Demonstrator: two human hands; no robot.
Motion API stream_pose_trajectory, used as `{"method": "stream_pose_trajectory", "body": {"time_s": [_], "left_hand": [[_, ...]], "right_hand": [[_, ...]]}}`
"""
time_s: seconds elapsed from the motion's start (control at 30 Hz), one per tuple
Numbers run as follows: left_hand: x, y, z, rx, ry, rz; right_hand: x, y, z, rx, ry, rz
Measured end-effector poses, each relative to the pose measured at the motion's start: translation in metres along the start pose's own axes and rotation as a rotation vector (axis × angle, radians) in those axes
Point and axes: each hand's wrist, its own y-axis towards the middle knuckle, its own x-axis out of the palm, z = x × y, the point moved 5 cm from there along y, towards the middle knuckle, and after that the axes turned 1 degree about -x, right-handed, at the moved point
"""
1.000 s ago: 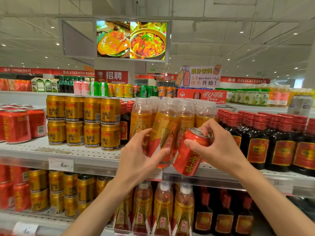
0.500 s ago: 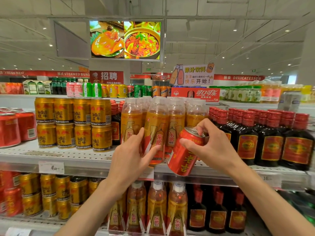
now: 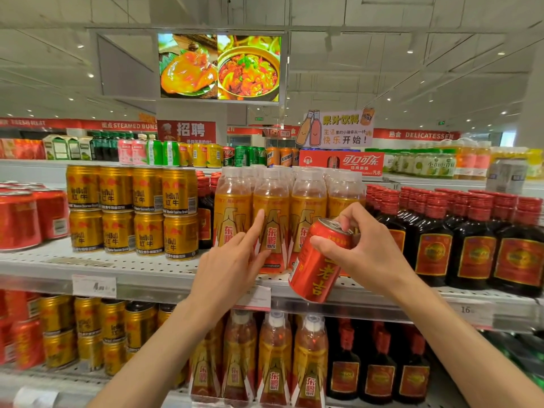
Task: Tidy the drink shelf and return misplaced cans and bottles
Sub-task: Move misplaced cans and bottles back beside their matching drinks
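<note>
While the red can is kept tilted in the right hand, gripped near its top, the left hand is now opened, fingers extended against an orange bottle. Bottles behind the can are partly hidden.

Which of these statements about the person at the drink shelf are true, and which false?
1. The right hand holds a red can. True.
2. The red can stands upright on the shelf. False: it is tilted, held in front of the shelf edge.
3. The left hand touches an orange bottle. True.
4. The gold cans are stacked two high. True.
5. The dark bottles have white caps. False: their caps are red.
</note>
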Motion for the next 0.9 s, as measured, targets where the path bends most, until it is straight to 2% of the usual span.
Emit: {"method": "stream_pose_trajectory", "body": {"time_s": [0.1, 0.23, 0.33, 0.4, 0.73, 0.9], "left_hand": [[0.003, 0.004, 0.001, -0.023, 0.023, -0.023], [-0.003, -0.002, -0.005, -0.074, -0.129, 0.009], [-0.011, -0.012, -0.026, -0.241, -0.255, 0.133], [-0.011, -0.015, -0.038, -0.333, -0.301, 0.134], [-0.006, -0.017, -0.04, -0.331, -0.283, 0.088], [-0.013, -0.028, -0.031, -0.4, -0.444, 0.079]], "right_hand": [[0.003, 0.001, -0.002, 0.001, -0.005, -0.004], [0.005, 0.0, -0.003, 0.004, -0.002, -0.002], [0.006, 0.0, -0.004, 0.0, -0.006, 0.003], [0.008, 0.0, -0.004, 0.002, -0.008, 0.005], [0.013, -0.002, 0.001, 0.001, -0.009, 0.024], [0.01, -0.011, 0.003, 0.055, -0.002, 0.067]]}}
